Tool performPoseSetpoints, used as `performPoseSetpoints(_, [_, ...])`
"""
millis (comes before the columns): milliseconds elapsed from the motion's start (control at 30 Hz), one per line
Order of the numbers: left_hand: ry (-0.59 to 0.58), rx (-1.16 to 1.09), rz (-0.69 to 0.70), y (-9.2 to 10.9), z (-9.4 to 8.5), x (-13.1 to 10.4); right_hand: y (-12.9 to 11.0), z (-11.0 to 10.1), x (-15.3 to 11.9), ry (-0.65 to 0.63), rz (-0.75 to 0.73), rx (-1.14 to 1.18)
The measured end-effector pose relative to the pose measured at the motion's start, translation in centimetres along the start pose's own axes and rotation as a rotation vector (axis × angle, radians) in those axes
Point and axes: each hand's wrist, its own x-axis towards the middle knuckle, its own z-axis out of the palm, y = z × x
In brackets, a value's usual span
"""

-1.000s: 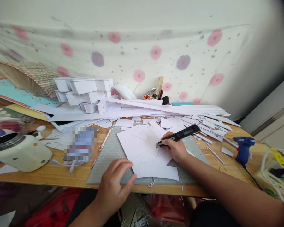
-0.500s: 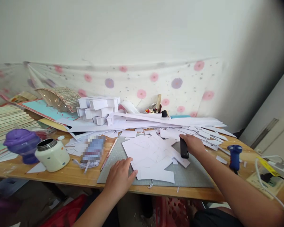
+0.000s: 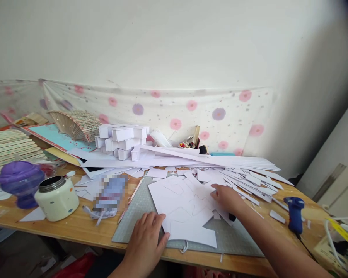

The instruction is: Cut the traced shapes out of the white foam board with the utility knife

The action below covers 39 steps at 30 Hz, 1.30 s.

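A white card sheet (image 3: 188, 208) with faint curved pencil lines lies on the grey-green cutting mat (image 3: 139, 208). My left hand (image 3: 147, 235) rests flat on the mat at the sheet's lower left, thumb spread and fingertips at its edge. Over the right side of the sheet, my right hand (image 3: 226, 199) points its index finger at the surface, with its other fingers curled. A black oblong tool (image 3: 232, 217) shows only one end beneath that palm; the rest is hidden. Other white pieces lie around and partly beneath the sheet.
Several white offcuts (image 3: 252, 185) spread along the back right. A white boxy paper model (image 3: 123, 139) stands behind on long card strips. At right sits a blue glue gun (image 3: 295, 214); at left, a cream jar (image 3: 56, 200), a purple cup (image 3: 21, 189) and a pixelated phone-like object (image 3: 110, 193).
My right hand has shifted left over the sheet, now covering most of the black tool. My left hand stays by the sheet's lower left. The view has tilted slightly upward.
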Motion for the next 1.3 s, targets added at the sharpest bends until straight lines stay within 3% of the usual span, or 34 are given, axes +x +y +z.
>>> performPoseSetpoints(133, [0.079, -0.195, -0.018, -0.2, 1.1, -0.1, -2.4, 1.0, -0.4, -0.012, 0.0, 0.08])
performPoseSetpoints(333, [0.41, -0.721, -0.088, 0.4, 3.4, -0.5, -1.7, 2.1, 0.0, 0.08, 0.054, 0.375])
performPoseSetpoints(467, [0.471, -1.189, -0.246, 0.9, 3.1, 0.8, -1.8, 3.1, 0.4, 0.208, 0.089, 0.633])
performPoseSetpoints(600, [0.384, -1.529, -0.449, 1.1, 0.8, 3.3, -2.5, 3.3, 0.7, 0.335, 0.101, 0.882])
performPoseSetpoints(733, [0.116, -1.641, -0.454, 1.3, -1.6, 4.8, -3.1, 2.5, 1.0, 0.43, 0.051, 1.088])
performPoseSetpoints(800, [0.042, -1.662, -0.452, 1.3, -2.3, 5.2, -3.3, 1.9, 1.0, 0.467, 0.038, 1.161])
performPoseSetpoints(1133, [-0.041, -1.713, -0.326, 0.5, -4.1, 6.2, -3.4, 0.7, 0.6, 0.377, 0.095, 1.356])
performPoseSetpoints(1300, [-0.107, -1.681, -0.31, 0.3, -5.2, 6.0, -3.2, 0.3, 0.6, 0.447, 0.104, 1.338])
